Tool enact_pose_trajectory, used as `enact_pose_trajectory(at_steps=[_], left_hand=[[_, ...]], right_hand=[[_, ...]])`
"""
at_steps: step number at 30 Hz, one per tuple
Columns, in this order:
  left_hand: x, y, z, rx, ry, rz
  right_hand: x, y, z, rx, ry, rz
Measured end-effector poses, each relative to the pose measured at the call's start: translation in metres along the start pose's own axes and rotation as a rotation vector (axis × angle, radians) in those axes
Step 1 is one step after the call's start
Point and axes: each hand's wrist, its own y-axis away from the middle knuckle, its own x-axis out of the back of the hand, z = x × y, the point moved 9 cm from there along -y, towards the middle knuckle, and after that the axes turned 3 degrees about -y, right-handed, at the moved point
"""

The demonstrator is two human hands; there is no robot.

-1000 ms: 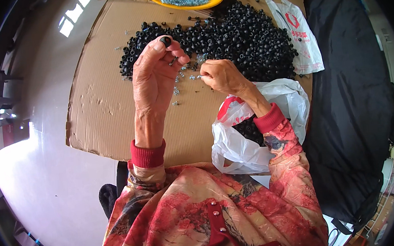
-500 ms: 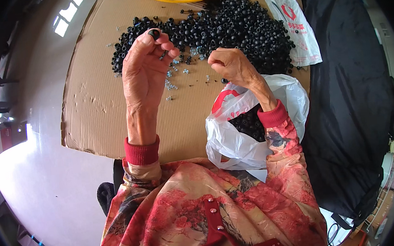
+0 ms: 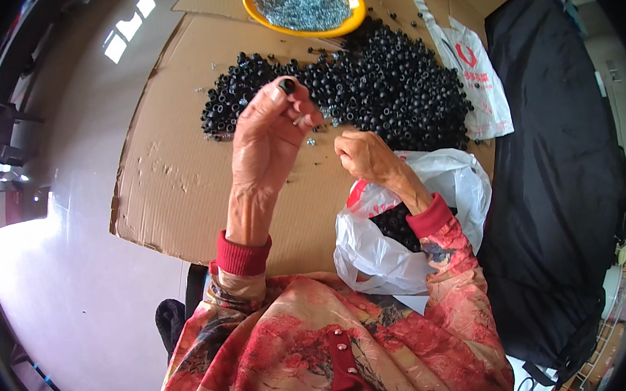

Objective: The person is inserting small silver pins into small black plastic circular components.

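Between the thumb and forefinger of my left hand [image 3: 267, 143] is a small round black knob [image 3: 287, 87], held up over the near edge of the pile. The other fingers of that hand curl inward, and something small and shiny shows among them, too small to name. My right hand [image 3: 369, 157] is closed, its knuckles up, just to the right of the left one; whatever it may hold is hidden by the fingers. Beyond both hands spreads a large pile of black knobs [image 3: 399, 76], several showing a round hole.
A yellow bowl [image 3: 254, 16] of small silvery screws stands at the far side of the cardboard [image 3: 168, 156]. Under my right forearm lies an opened white plastic bag [image 3: 378, 253] with black knobs inside. Another flat white bag [image 3: 495, 101] and a long black cover [image 3: 557, 174] lie right.
My left hand, still pinching the knob, has come closer to my right hand. The view has shifted, so more of the yellow bowl shows and the pile sits lower.
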Motion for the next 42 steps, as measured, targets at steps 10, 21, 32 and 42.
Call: enact_pose_trajectory(at_steps=[10,21,32,42], left_hand=[[-0.038,0.005,-0.015,0.054,0.21,-0.091],[-0.053,0.009,-0.022,0.077,0.214,-0.03],[-0.048,0.01,-0.024,0.084,0.195,-0.035],[-0.052,0.011,-0.023,0.064,0.253,-0.056]], right_hand=[[0.152,-0.013,-0.088,0.047,-0.509,0.511],[0.158,-0.032,-0.123,0.289,-0.636,0.619],[0.143,-0.032,-0.119,0.232,-0.536,0.626],[0.144,-0.026,-0.144,0.403,-0.193,0.648]])
